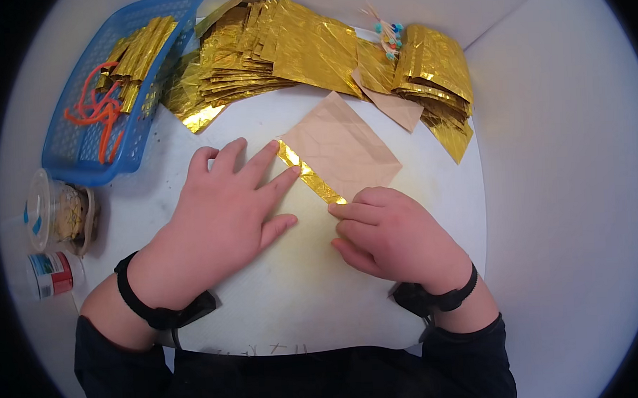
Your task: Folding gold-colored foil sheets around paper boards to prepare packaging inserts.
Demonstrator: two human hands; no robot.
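Observation:
A sheet of gold foil paper (341,137) lies turned on the white work surface, plain tan side up. Along its near-left edge a narrow strip is folded over, showing shiny gold. My left hand (223,203) is spread out, with two fingertips pressing on the upper part of that strip. My right hand (399,231) has its fingers curled, and its fingertips touch the strip's lower end at the sheet's near corner. Its thumb is tucked below the fingers, off the paper.
A blue plastic basket (53,154) at the far left holds rolled gold pieces (142,54) and orange cords (102,112). Stacks of gold foil paper (312,46) line the back, with beaded strings (390,39) on top. A clear-lidded tub (63,214) and a red-labelled container (52,275) stand left.

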